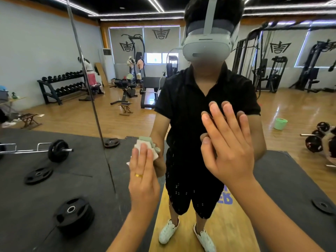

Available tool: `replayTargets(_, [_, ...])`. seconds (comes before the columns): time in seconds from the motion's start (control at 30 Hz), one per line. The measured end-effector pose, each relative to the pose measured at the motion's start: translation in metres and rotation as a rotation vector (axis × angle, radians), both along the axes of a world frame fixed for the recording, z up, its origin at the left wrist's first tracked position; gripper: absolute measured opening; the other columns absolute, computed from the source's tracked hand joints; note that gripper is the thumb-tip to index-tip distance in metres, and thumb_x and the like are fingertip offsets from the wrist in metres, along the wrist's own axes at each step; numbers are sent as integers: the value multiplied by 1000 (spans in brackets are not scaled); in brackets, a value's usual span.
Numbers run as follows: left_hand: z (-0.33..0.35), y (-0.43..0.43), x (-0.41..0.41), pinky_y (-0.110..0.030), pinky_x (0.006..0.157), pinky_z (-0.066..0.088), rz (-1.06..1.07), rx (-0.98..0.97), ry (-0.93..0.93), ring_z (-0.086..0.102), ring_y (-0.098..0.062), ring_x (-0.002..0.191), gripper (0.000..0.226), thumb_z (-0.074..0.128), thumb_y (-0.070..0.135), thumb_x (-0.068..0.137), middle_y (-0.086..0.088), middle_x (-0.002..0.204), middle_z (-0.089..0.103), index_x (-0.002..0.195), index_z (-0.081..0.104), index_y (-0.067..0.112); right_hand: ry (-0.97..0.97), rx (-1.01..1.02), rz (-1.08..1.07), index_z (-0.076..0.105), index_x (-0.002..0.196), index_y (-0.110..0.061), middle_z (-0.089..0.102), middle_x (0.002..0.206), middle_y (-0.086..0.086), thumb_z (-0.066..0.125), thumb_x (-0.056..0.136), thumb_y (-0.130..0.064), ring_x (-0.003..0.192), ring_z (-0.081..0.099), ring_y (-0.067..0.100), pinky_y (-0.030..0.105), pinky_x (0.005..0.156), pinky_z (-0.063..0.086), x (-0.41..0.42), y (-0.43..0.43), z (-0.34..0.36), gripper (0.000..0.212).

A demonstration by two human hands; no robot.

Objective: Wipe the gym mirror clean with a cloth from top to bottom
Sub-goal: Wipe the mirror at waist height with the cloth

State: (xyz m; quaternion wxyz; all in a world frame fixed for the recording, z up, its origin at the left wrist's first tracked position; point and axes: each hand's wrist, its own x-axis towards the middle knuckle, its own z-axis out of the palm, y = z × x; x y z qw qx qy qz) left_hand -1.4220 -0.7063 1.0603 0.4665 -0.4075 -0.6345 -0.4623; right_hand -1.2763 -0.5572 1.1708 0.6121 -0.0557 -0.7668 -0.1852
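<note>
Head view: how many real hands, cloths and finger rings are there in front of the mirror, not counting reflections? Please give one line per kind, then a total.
Hands: 2, the left hand and the right hand
Cloths: 1, the cloth under the left fingers
Rings: 1, a gold ring on the left hand
Total: 4

Smooth, glossy glass mirror point(283, 110); soft matt cloth point(139, 146), possibly microfibre; shiny gold-coloured metal ring point(139, 175).

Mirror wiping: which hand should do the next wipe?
Left. The left hand presses the cloth against the mirror, ready to wipe downward. The right hand lies flat on it, with no cloth.
</note>
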Motion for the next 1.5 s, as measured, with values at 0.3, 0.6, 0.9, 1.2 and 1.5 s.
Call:
replayTargets(0.3, [52, -32, -47, -36, 124, 30, 38, 114, -76, 25, -35, 152, 51, 40, -16, 101, -16, 158, 37, 151, 40, -4, -5, -4, 9, 54, 148, -6, 44, 158, 15, 55, 98, -10, 152, 32, 33, 54, 126, 21, -1, 2, -1, 50])
replayTargets(0.6, [21, -4, -13, -55, 113, 44, -42, 160, -60, 36, -29, 150, 39, 47, -4, 106, -19, 150, 48, 145, 46, -5, 7, 21, -27, 54, 146, -5, 45, 156, 16, 53, 98, -10, 150, 34, 34, 51, 127, 16, -3, 2, -1, 49])
replayTargets(0.9, [50, -19, -43, -50, 115, 44, -196, 110, 129, 40, -33, 144, 29, 53, -8, 103, -23, 140, 54, 132, 56, -13, 15, 20, -66, 54, 146, -3, 42, 157, 17, 52, 99, -14, 151, 31, 34, 51, 127, 15, -3, 1, -1, 49])
replayTargets(1.2, [12, -7, -23, -46, 120, 38, -184, 60, 181, 42, -28, 143, 36, 56, -9, 101, -20, 139, 56, 137, 53, -4, 7, 22, -114, 53, 146, -2, 43, 155, 20, 55, 99, -21, 146, 40, 44, 55, 124, 20, -2, -2, -1, 51])
replayTargets(1.5, [36, 4, -11, -60, 115, 40, -299, 47, 125, 37, -35, 145, 33, 51, -7, 104, -27, 143, 53, 137, 51, -10, 23, 25, -124, 52, 147, -4, 44, 156, 19, 59, 97, -19, 150, 33, 34, 51, 126, 17, -3, 0, -1, 53])
